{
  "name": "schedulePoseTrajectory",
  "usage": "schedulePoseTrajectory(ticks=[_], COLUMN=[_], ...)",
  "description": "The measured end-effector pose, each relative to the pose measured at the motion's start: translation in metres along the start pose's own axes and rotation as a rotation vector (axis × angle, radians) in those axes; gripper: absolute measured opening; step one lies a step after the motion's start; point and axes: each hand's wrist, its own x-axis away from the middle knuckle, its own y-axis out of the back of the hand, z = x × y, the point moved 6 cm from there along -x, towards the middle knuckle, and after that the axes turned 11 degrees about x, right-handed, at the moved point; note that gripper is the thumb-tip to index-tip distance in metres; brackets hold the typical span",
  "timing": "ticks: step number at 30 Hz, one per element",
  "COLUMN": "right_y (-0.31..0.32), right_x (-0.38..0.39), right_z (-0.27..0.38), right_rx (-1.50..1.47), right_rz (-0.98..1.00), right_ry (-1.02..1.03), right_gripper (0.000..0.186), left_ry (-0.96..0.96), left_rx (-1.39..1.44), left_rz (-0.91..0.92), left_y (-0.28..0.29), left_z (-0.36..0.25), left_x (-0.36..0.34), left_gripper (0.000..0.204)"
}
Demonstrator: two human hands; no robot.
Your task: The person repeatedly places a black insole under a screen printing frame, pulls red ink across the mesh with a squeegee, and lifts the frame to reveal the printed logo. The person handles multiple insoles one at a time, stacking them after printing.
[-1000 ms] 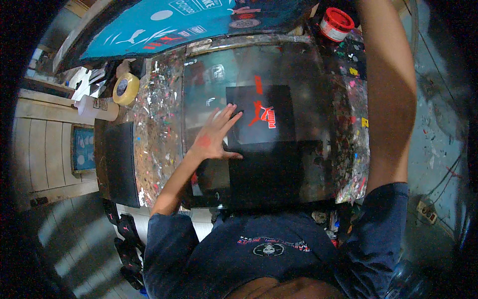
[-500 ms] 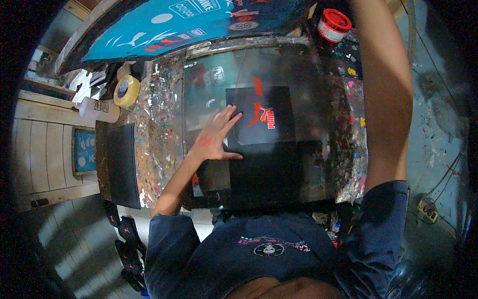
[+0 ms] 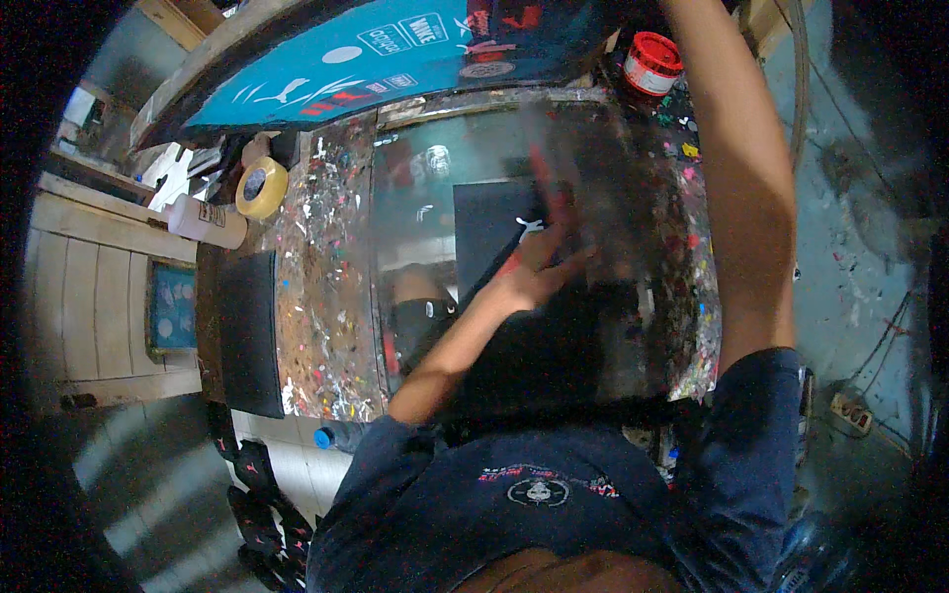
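My left hand [image 3: 539, 267] is over a black sheet [image 3: 484, 222] lying on the dark glassy work surface [image 3: 410, 208]. Its fingers are blurred but look spread, and nothing shows in its grasp. Hand and forearm cover most of the sheet's print, leaving a small white animal mark [image 3: 531, 225] beside the fingers. My right forearm reaches up past the top edge, with the hand out of view. Tilted up at the far side is a framed blue printing screen [image 3: 297, 84] with white and red designs.
At the far right stands a red-lidded tub [image 3: 652, 64]. A tape roll [image 3: 262, 188] and a whitish bottle [image 3: 208, 219] are on the left, behind a black panel [image 3: 250, 331]. Paint-spattered wood [image 3: 321, 267] borders the glass. Black printed pieces [image 3: 262, 494] hang low at left.
My left hand has moved right from the sheet's left edge to over its print. The right arm stays raised, and the whole view has shifted slightly.
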Motion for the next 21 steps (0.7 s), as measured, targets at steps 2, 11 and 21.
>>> schedulePoseTrajectory(ticks=[2,11,21], right_y=[0.002,-0.124,-0.219], right_x=[0.025,0.275,0.286], right_z=[0.011,0.145,0.147], right_rx=[0.031,0.039,-0.283], right_rz=[-0.020,-0.260,0.297], right_ry=[-0.020,0.060,0.067], right_gripper=[0.084,0.053,0.039], left_ry=[-0.410,-0.047,-0.090], left_rx=[-0.350,-0.926,-0.819], left_rz=[-0.198,-0.352,-0.475], left_y=[0.003,0.099,0.078], left_z=[-0.058,-0.093,0.019], left_x=[0.014,0.148,0.193], left_gripper=[0.085,0.087,0.078])
